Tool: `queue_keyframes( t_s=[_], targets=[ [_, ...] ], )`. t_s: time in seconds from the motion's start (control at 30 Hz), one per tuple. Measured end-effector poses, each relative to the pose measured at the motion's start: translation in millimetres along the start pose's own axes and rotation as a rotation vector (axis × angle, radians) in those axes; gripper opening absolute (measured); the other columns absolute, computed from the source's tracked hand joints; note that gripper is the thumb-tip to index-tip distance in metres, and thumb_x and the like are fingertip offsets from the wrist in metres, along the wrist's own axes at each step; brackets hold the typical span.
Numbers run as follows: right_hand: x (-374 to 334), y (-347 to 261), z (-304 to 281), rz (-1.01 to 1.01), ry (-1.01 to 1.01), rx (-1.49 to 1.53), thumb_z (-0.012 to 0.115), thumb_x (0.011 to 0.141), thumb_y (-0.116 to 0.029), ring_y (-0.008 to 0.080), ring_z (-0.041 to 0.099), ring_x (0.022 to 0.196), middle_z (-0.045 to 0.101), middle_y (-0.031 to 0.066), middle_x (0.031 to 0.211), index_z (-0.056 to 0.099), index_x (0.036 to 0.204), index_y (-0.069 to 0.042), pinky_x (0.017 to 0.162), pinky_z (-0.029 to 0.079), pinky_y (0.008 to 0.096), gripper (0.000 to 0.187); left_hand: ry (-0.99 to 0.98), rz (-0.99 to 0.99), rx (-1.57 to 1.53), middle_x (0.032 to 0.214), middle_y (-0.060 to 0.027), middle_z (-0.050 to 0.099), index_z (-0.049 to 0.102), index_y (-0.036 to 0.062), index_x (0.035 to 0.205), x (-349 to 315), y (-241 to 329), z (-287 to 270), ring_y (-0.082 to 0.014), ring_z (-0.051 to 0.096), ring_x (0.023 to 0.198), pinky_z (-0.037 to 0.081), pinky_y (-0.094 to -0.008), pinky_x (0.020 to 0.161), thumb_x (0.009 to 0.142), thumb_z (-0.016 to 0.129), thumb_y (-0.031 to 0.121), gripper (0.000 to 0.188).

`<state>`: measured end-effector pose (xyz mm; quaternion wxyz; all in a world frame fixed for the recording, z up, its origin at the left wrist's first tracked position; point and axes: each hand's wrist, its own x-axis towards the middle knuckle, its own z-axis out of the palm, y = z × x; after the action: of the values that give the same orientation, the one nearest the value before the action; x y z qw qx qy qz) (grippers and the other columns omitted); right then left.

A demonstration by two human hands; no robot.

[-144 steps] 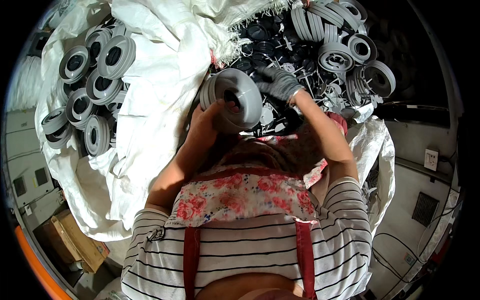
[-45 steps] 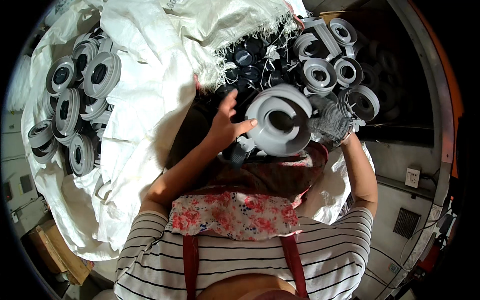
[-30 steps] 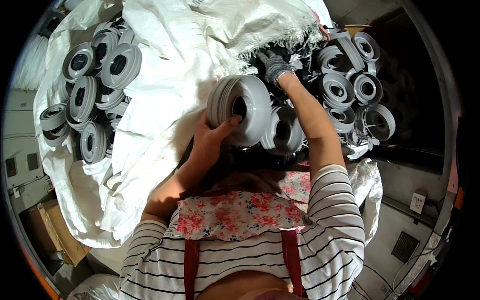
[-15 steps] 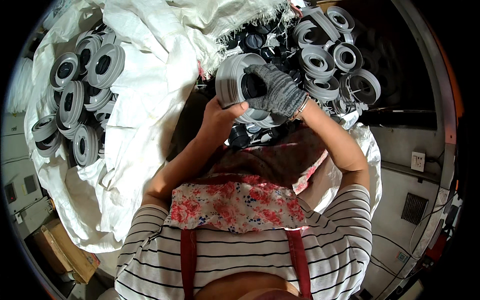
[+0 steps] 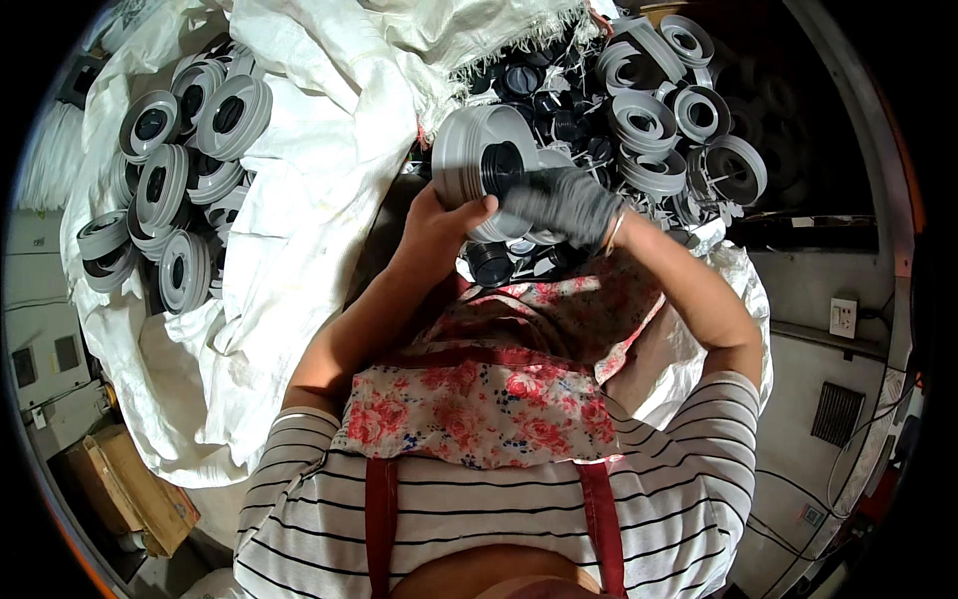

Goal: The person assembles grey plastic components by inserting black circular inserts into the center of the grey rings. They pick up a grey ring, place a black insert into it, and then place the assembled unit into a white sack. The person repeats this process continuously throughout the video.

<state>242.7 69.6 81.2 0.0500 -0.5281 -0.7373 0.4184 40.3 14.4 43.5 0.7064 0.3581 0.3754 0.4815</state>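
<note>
My bare left hand (image 5: 436,228) grips a round grey plastic part (image 5: 461,148) with a stepped, ribbed rim, its thumb along the lower edge. A black ribbed cap (image 5: 502,167) sits in the middle of that part, facing right. My right hand (image 5: 565,206), in a grey knitted glove, is at the right side of the cap. Motion smears its fingers, so I cannot tell whether they grip the cap or only touch it. Below the held part lies a loose black cap (image 5: 490,265) by my floral apron (image 5: 479,404).
Loose grey rings (image 5: 646,122) are heaped at the right, beside a pile of black caps (image 5: 570,127). On the left, grey rings with black centres (image 5: 163,187) lie in a white woven sack (image 5: 299,210). A cardboard box (image 5: 140,491) stands low at the left.
My gloved right hand has turned and dropped from over the black cap to its lower right side. The left hand still holds the grey part in nearly the same place. The view has shifted slightly.
</note>
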Motion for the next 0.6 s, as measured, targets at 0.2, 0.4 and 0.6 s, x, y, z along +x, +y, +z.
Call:
queue_keyframes(
  t_s=[0.2, 0.4, 0.6],
  targets=[
    [-5.8, -1.7, 25.6, 0.302, -0.023, 0.703, 0.056, 0.085, -0.056, 0.0224, 0.057, 0.041, 0.065, 0.0141, 0.068, 0.064, 0.081, 0.000, 0.040, 0.049, 0.0309, 0.056, 0.015, 0.211, 0.271, 0.083, -0.0020, 0.063, 0.061, 0.0026, 0.095, -8.2, 10.3, -4.3, -0.0091, 0.057, 0.073, 0.046, -0.0250, 0.064, 0.072, 0.075, 0.012, 0.029],
    [9.9, 51.2, 4.1, 0.139, 0.378, -0.562, 0.070, 0.069, -0.056, 0.0377, 0.058, 0.101, 0.060, 0.0247, 0.106, 0.053, 0.112, 0.004, 0.089, 0.046, 0.0406, 0.076, 0.536, 0.997, 0.755, 0.127, -0.0206, 0.041, 0.032, -0.0043, 0.133, 11.6, 121.8, -21.5, -0.0294, 0.040, 0.118, 0.033, -0.0351, 0.100, 0.067, 0.082, 0.023, 0.087],
    [45.6, 139.9, 12.5, 0.334, 0.108, -0.487, 0.062, 0.079, -0.043, 0.0381, 0.057, 0.104, 0.060, 0.0242, 0.110, 0.061, 0.106, -0.002, 0.089, 0.046, 0.0409, 0.049, -0.105, 0.610, 0.965, 0.150, -0.0204, 0.020, 0.019, -0.0007, 0.145, 7.7, 51.6, -12.7, -0.0284, 0.019, 0.140, 0.019, -0.0401, 0.112, 0.066, 0.082, 0.023, 0.104]
  ],
)
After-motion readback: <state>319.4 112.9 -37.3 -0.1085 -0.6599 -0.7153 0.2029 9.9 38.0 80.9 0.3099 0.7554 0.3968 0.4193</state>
